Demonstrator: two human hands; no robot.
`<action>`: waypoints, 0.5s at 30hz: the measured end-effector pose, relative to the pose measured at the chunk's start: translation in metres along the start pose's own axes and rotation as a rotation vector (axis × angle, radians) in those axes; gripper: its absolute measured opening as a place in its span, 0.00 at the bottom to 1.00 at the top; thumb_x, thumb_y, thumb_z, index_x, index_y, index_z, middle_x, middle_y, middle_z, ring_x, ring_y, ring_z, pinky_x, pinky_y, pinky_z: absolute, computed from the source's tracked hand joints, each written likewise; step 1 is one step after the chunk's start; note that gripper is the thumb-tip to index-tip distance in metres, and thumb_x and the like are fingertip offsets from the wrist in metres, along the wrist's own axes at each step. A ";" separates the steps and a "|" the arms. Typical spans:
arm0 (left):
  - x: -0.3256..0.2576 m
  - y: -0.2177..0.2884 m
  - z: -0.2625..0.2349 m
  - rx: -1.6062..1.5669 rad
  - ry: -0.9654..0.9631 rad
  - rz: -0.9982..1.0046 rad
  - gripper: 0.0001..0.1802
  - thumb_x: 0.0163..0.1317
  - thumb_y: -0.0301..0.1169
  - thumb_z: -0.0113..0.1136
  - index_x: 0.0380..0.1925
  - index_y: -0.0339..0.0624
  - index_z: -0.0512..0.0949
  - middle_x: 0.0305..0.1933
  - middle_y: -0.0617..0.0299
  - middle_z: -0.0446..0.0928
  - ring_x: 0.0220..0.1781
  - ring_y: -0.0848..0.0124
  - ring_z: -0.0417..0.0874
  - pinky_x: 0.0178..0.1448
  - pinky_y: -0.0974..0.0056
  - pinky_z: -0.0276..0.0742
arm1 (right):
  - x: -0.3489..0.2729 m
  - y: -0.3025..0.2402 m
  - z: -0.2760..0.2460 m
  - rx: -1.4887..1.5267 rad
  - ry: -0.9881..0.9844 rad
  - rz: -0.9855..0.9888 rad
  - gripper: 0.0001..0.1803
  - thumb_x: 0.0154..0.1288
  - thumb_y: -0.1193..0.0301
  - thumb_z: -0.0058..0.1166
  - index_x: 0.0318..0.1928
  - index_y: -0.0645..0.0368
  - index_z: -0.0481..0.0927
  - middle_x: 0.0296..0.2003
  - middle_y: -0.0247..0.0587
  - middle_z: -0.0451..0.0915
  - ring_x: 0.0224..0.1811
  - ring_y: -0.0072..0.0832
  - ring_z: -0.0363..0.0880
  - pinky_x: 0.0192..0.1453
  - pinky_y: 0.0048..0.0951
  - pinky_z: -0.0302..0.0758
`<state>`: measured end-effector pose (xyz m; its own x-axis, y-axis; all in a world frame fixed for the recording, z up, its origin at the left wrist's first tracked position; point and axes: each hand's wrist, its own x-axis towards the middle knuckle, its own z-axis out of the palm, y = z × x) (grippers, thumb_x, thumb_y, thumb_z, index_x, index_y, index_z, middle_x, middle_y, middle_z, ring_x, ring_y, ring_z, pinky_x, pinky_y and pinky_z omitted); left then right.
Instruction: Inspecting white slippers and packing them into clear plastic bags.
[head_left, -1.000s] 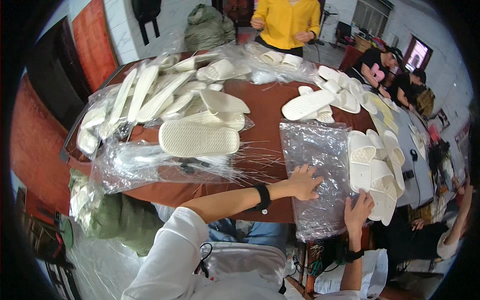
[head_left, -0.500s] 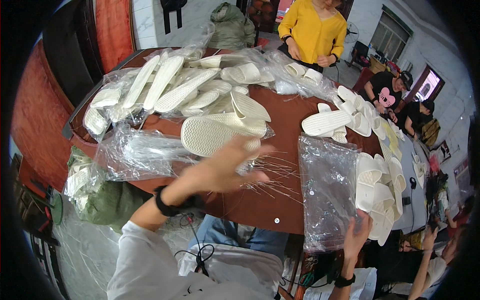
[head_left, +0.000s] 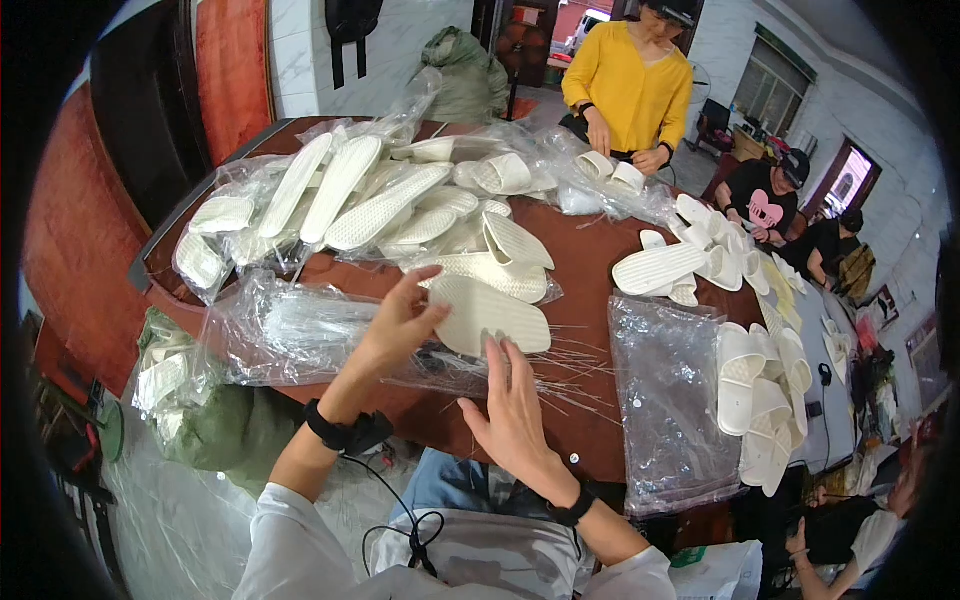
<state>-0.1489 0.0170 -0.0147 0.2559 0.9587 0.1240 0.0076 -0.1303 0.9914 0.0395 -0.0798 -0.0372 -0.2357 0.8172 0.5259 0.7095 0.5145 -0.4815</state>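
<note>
A white slipper [head_left: 488,316] is between my hands with its ridged sole facing up, in front of the heap. My left hand [head_left: 398,328] is at the slipper's left end, thumb and fingers apart; whether it touches the slipper I cannot tell. From the near side my right hand [head_left: 515,420] reaches in, fingers stretched out and fingertips at the slipper's lower edge. Just behind lies another white slipper [head_left: 515,240], leaning on more footwear. A bundle of thin wire-like strands [head_left: 575,385] fans out right of my right hand.
Bagged white slippers [head_left: 340,190] heap the far left of the brown table [head_left: 590,440]. A flat clear plastic bag [head_left: 665,400] lies right, beside stacked slippers [head_left: 765,400]. A green sack [head_left: 225,420] stands by the left edge. A person in yellow [head_left: 630,90] works across the table.
My right hand has come left from beside the right-hand stack to the slipper. My left hand has drawn back to the slipper's left end. That slipper now lies further right and nearer.
</note>
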 end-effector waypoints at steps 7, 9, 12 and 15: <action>0.004 0.029 0.026 -0.125 -0.323 -0.102 0.23 0.75 0.40 0.48 0.62 0.36 0.68 0.49 0.55 0.78 0.36 0.72 0.82 0.38 0.68 0.80 | 0.007 0.049 0.009 -0.019 0.184 0.157 0.46 0.50 0.77 0.64 0.71 0.63 0.57 0.63 0.64 0.62 0.66 0.58 0.62 0.67 0.49 0.63; 0.033 0.013 0.016 0.026 -0.216 -0.048 0.19 0.74 0.38 0.47 0.56 0.37 0.73 0.37 0.58 0.83 0.33 0.72 0.83 0.36 0.67 0.79 | 0.001 0.059 0.004 -0.068 0.246 0.118 0.44 0.51 0.79 0.62 0.70 0.62 0.59 0.62 0.62 0.65 0.65 0.57 0.64 0.66 0.49 0.64; 0.070 -0.011 0.006 0.481 -0.004 0.244 0.16 0.67 0.29 0.55 0.54 0.42 0.76 0.42 0.53 0.81 0.34 0.65 0.84 0.38 0.63 0.80 | 0.000 0.054 -0.001 -0.004 0.264 0.109 0.42 0.52 0.81 0.59 0.70 0.61 0.61 0.62 0.60 0.66 0.65 0.55 0.65 0.67 0.48 0.65; 0.101 -0.024 0.022 0.822 0.098 0.493 0.23 0.56 0.24 0.64 0.54 0.46 0.78 0.47 0.52 0.77 0.41 0.57 0.81 0.46 0.57 0.79 | -0.001 0.065 -0.007 0.047 0.265 0.106 0.41 0.52 0.83 0.58 0.69 0.60 0.62 0.64 0.57 0.66 0.66 0.54 0.65 0.68 0.47 0.65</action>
<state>-0.1017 0.1110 -0.0269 0.3298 0.7607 0.5591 0.6053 -0.6249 0.4931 0.0905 -0.0496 -0.0638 0.0243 0.7743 0.6323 0.6878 0.4461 -0.5726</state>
